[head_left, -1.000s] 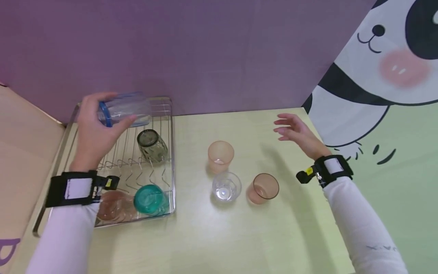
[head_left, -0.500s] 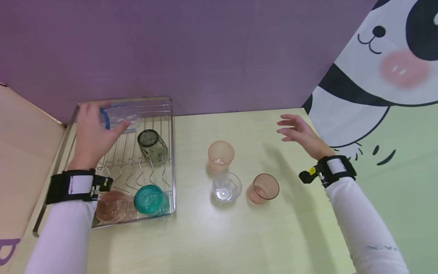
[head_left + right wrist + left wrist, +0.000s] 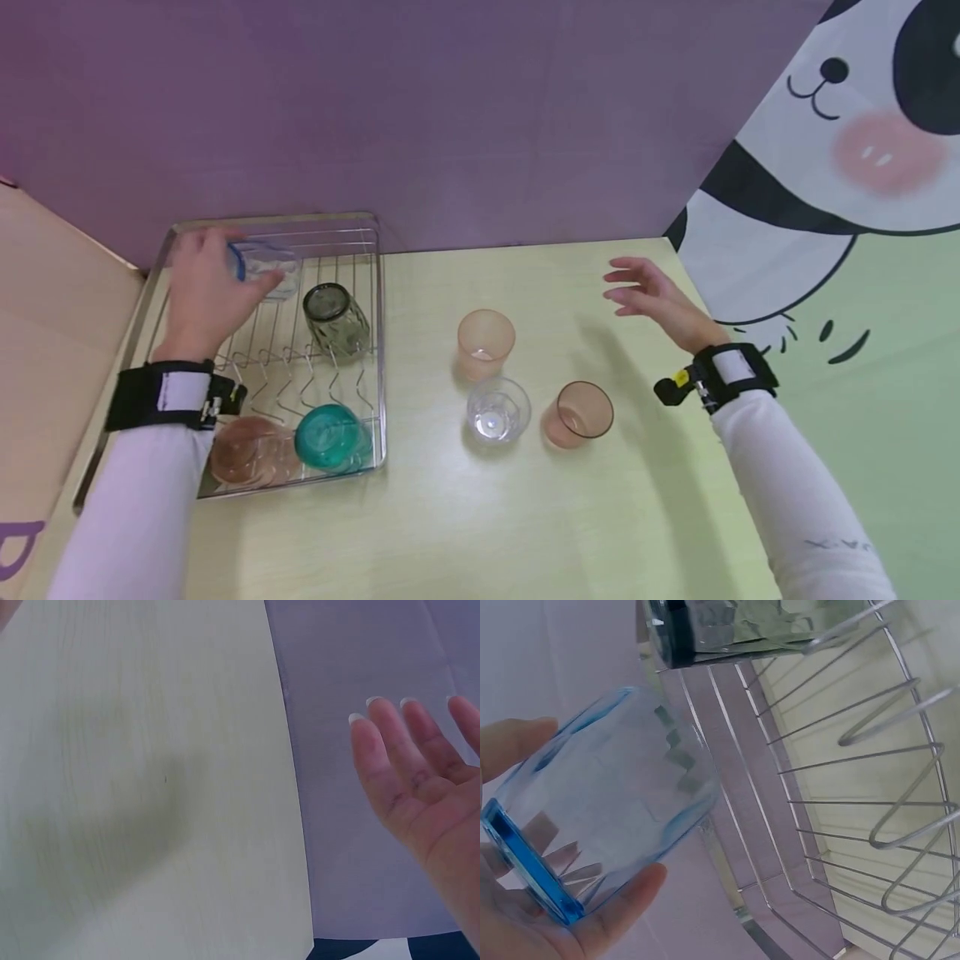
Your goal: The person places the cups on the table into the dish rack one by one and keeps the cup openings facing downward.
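My left hand (image 3: 201, 296) holds a clear, blue-tinted drinking glass (image 3: 272, 268) over the back left of a metal wire drying rack (image 3: 382, 350). In the left wrist view the glass (image 3: 622, 787) lies tilted between thumb and fingers, its thick blue end toward the palm and the other end pointing at the rack. A grey-green glass (image 3: 339, 325) leans on the wires just right of it, dark base up. My right hand (image 3: 654, 302) hovers over the table's right side, fingers relaxed and holding nothing; its palm shows in the right wrist view.
A pinkish glass (image 3: 243, 454) and a teal glass (image 3: 330, 437) lie in the rack's front. On the table (image 3: 465, 525) stand a peach glass (image 3: 483, 342), a clear glass (image 3: 498, 412) and a pink-brown glass (image 3: 576, 417). A purple wall (image 3: 480, 125) rises behind.
My left hand has lowered the blue-tinted glass toward the rack and drawn it slightly left. The right hand has barely shifted.
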Demonstrator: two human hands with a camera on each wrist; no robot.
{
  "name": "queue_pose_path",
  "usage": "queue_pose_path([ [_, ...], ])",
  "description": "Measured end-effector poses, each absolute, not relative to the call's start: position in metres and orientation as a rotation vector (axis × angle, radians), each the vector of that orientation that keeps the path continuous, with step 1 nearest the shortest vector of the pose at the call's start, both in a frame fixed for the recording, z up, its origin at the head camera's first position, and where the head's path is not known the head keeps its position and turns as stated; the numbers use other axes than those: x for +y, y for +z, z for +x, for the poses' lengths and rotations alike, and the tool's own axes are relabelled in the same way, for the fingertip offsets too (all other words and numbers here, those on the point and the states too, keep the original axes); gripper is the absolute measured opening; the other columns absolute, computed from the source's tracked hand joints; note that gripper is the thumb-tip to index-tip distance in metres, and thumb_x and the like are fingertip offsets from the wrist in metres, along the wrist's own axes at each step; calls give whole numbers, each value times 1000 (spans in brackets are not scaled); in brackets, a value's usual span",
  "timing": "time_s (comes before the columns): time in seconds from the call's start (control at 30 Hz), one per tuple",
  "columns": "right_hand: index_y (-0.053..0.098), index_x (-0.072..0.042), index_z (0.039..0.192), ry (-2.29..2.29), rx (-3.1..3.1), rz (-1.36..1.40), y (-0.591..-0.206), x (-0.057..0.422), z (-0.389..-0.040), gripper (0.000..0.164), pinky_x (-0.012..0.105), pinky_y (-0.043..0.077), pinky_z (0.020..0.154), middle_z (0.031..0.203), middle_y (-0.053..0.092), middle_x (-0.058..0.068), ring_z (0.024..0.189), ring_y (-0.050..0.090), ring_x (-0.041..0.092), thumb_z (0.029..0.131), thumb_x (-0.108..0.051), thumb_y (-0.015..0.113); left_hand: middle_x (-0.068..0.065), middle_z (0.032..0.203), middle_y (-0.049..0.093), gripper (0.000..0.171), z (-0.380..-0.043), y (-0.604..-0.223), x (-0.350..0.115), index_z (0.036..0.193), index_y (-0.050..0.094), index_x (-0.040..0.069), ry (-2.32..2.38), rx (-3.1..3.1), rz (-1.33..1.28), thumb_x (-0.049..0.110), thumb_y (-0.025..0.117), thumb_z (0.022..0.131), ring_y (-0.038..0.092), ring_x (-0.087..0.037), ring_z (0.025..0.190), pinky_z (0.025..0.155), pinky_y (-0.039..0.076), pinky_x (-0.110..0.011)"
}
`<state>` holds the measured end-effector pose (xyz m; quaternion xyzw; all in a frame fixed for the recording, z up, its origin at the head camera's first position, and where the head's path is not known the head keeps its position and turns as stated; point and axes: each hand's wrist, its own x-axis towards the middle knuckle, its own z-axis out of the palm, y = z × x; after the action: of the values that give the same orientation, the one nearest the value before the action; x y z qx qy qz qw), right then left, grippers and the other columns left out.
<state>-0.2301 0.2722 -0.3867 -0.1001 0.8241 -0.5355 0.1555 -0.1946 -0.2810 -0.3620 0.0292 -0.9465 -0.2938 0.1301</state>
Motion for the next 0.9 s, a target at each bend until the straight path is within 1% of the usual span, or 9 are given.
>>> queue_pose_path([
  [0.13, 33, -16, 148, -1495, 2358, -262, -388, 271, -230, 53, 20, 54, 89, 145, 42, 11, 113, 57, -1, 101, -25, 55, -42, 141, 33, 69, -199, -364, -279, 140, 42, -8, -783, -2829, 80, 26, 70, 88, 33, -60, 128, 102, 31, -70],
  [0.2, 33, -17, 148, -1472, 2357, -249, -388, 270, -230, 53, 19, 53, 89, 148, 41, 13, 113, 57, -1, 100, -26, 56, -43, 139, 34, 69, -201, -365, -278, 138, 41, -9, -763, -2858, 91, 26, 71, 87, 33, -59, 127, 102, 32, -69],
  [0.37, 31, -16, 150, -1413, 2354, -245, -388, 271, -228, 57, 20, 52, 91, 149, 41, 12, 113, 58, 0, 100, -30, 56, -44, 140, 32, 69, -206, -370, -275, 137, 41, -11, -722, -2927, 127, 27, 70, 87, 32, -61, 127, 101, 33, -71],
  [0.53, 27, -15, 152, -1349, 2338, -257, -390, 273, -228, 62, 22, 51, 95, 150, 39, 13, 115, 56, 2, 100, -35, 55, -45, 147, 23, 68, -207, -376, -276, 139, 39, -10, -744, -2995, 165, 28, 68, 89, 24, -63, 133, 106, 29, -73],
  [0.67, 27, -14, 152, -1317, 2321, -264, -394, 274, -227, 61, 22, 51, 94, 150, 38, 16, 115, 56, 3, 101, -34, 54, -45, 147, 21, 69, -207, -381, -279, 140, 37, -9, -802, -3037, 172, 27, 67, 90, 22, -63, 134, 106, 28, -73],
  [0.73, 27, -14, 152, -1299, 2314, -275, -396, 274, -227, 61, 23, 51, 94, 151, 38, 18, 117, 55, 6, 101, -33, 54, -44, 148, 20, 70, -208, -383, -280, 141, 37, -9, -832, -3050, 178, 28, 67, 91, 23, -62, 133, 105, 29, -72],
  [0.8, 27, -13, 152, -1279, 2302, -284, -398, 274, -226, 61, 25, 51, 95, 151, 37, 19, 121, 54, 12, 101, -32, 54, -44, 149, 19, 71, -209, -386, -283, 142, 37, -9, -846, -3061, 194, 28, 67, 90, 23, -62, 133, 105, 30, -72],
  [0.9, 26, -12, 152, -1243, 2281, -285, -402, 275, -227, 62, 32, 50, 98, 151, 36, 21, 127, 51, 26, 101, -30, 54, -44, 147, 21, 72, -210, -391, -285, 142, 37, -9, -856, -3071, 214, 29, 68, 90, 24, -63, 131, 103, 31, -73],
])
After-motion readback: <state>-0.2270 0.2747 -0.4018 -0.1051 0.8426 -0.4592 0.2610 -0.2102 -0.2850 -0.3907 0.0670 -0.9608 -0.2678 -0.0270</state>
